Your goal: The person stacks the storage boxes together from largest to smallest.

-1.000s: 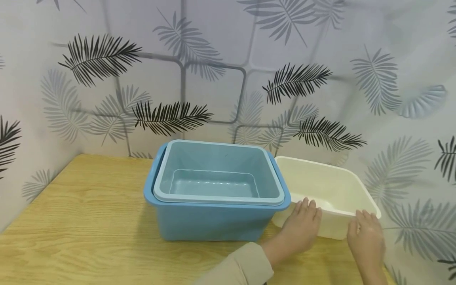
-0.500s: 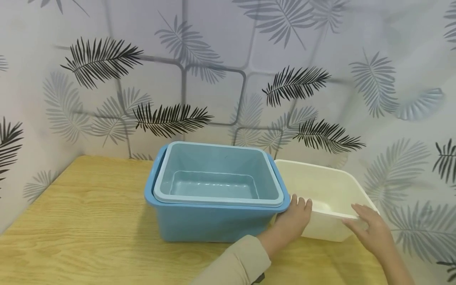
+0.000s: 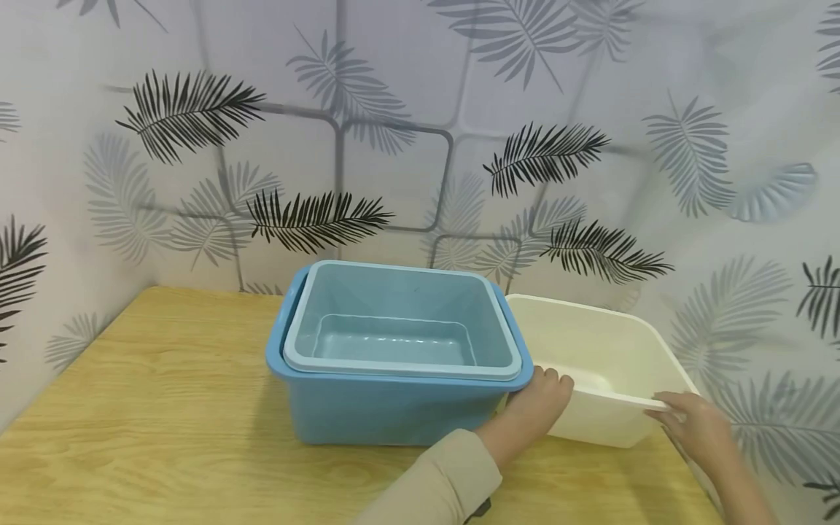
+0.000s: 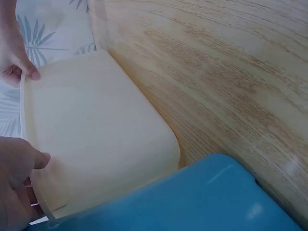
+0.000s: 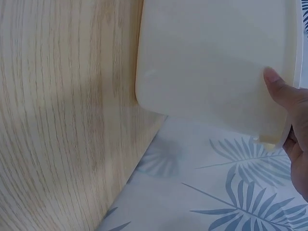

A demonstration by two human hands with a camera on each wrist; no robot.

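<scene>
A cream plastic bin (image 3: 597,423) stands at the right end of the table, partly behind a blue bin (image 3: 394,412). My left hand (image 3: 541,399) grips the front rim of the cream bin near its left end, right by the corner of the blue bin. With thumb outside and fingers over the rim, my right hand (image 3: 698,426) holds the front right corner. In the left wrist view the left thumb (image 4: 42,160) lies against the cream wall. The right thumb (image 5: 274,79) presses the outer wall in the right wrist view. A lighter blue bin (image 3: 394,343) nests inside the blue one.
The wood-grain table (image 3: 164,408) stretches out to the left of the bins. A leaf-patterned wall covering (image 3: 407,175) rises behind the table and along its right side. The table's right edge (image 5: 130,178) runs close to the cream bin.
My left hand has slid left along the cream bin's rim toward the blue bin. The right hand came off the front rim, moved right and took hold of the corner.
</scene>
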